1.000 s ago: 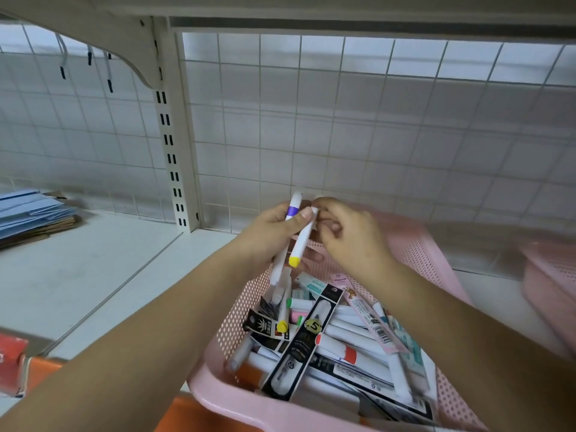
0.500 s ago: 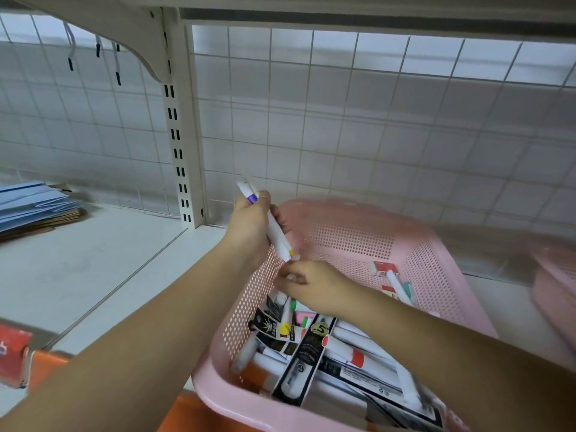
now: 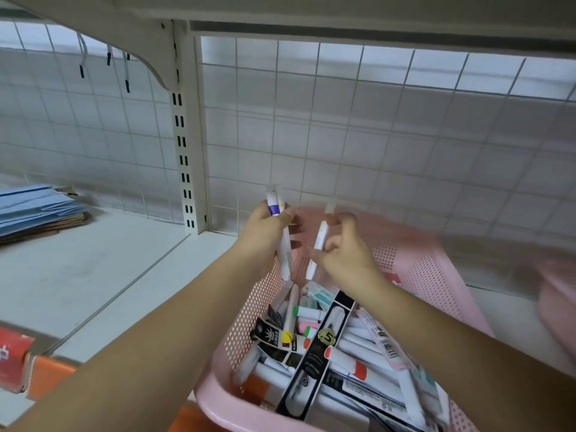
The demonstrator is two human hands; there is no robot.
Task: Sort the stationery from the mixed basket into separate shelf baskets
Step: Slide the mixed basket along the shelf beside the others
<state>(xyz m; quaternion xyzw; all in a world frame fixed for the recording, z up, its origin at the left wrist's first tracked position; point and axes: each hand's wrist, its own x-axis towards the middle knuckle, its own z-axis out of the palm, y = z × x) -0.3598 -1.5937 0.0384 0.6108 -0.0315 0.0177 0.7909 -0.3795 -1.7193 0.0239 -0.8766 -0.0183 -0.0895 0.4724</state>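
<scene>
Grips two pens (image 3: 285,260) near upright in left hand (image 3: 265,235); pinches third pen (image 3: 320,241), tilted, in right hand (image 3: 346,254); holds both hands raised, apart, above basket (image 3: 218,397).

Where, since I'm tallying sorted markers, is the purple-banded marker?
Head view: the left hand grips the purple-banded marker above the pink basket's left wall, left of centre.

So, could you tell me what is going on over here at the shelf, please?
A person is picking markers out of a pink basket that sits on the shelf. The left hand grips white markers, one with a purple band, while the right hand pinches an orange-tipped marker beside them. Many markers and a black pen pack lie in the basket.
</scene>
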